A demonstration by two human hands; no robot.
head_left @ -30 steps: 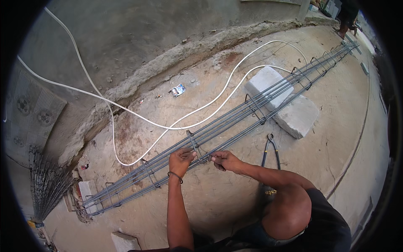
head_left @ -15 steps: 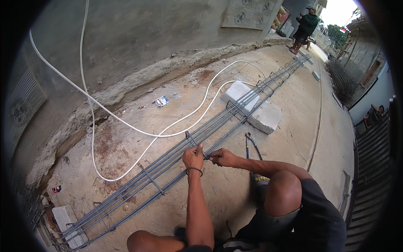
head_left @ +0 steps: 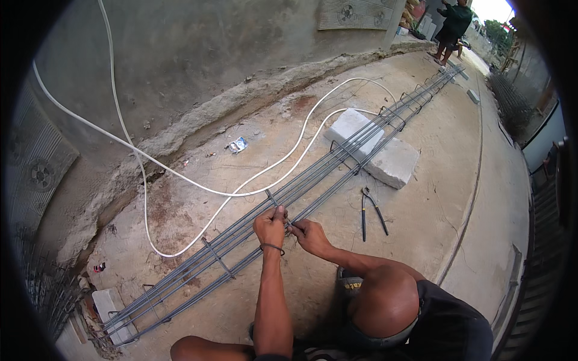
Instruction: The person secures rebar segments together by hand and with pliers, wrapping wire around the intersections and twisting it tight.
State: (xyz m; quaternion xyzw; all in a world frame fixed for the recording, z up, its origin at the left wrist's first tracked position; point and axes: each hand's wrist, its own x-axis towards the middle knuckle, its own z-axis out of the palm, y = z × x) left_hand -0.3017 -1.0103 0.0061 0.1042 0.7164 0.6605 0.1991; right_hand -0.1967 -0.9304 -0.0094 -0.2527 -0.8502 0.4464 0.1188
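Observation:
A long steel rebar cage (head_left: 319,177) runs diagonally from lower left to upper right, with square stirrups along it and pale blocks beneath. My left hand (head_left: 270,224) is closed on the cage at a stirrup (head_left: 272,198), thumb raised. Just to its right, my right hand (head_left: 308,236) is pinched at the same junction; what is in its fingers is too small to make out. Pliers (head_left: 374,210) with dark handles lie open on the concrete ground, beyond my right hand.
Pale blocks (head_left: 394,162) support the cage; another block (head_left: 107,302) is at lower left. A white hose (head_left: 180,177) loops from the wall (head_left: 211,42). Rebar bundles (head_left: 42,289) are at left and far right. A person (head_left: 451,30) stands at the far end.
The view has shifted, showing more of the alley. My hands stay at the same stirrup; my right hand has drawn slightly down, with its forearm angled more steeply.

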